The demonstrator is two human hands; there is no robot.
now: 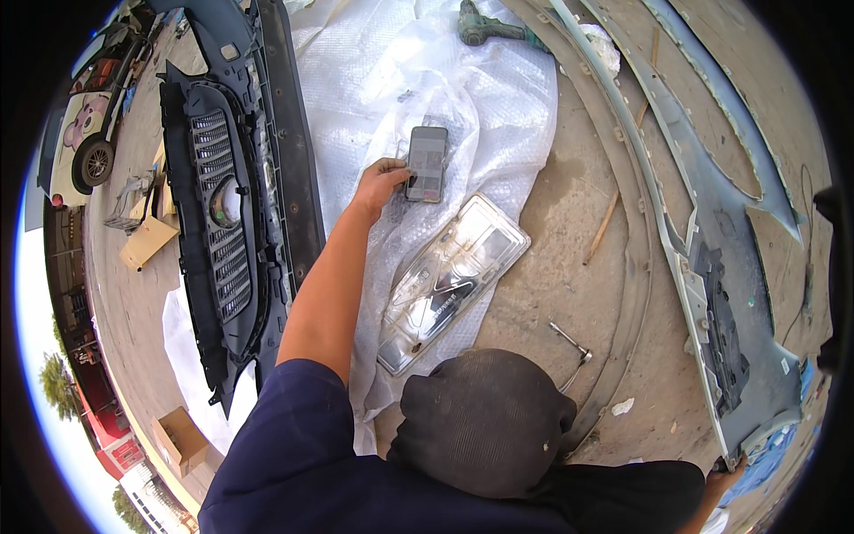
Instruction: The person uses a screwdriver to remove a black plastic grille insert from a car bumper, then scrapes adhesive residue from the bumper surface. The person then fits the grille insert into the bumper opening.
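My left hand (385,181) reaches up the middle, its fingers closed at the left edge of a dark smartphone (427,165) with a lit screen. The phone lies on a sheet of clear bubble wrap (356,76). At the lower right, my right hand (731,479) is partly in view, closed around the near end of a long grey car bumper cover (712,222). Its fingertips are partly hidden. Between my arms, a clear-wrapped flat panel (458,276) rests partly on the bubble wrap.
A black bumper with a grille (218,214) stands along the left. A green power drill (485,29) lies at the far end, and a ratchet (572,342) on the concrete. Cardboard boxes (181,439) and a parked vehicle (89,133) are farther left. A dark cap (485,423) blocks the bottom middle.
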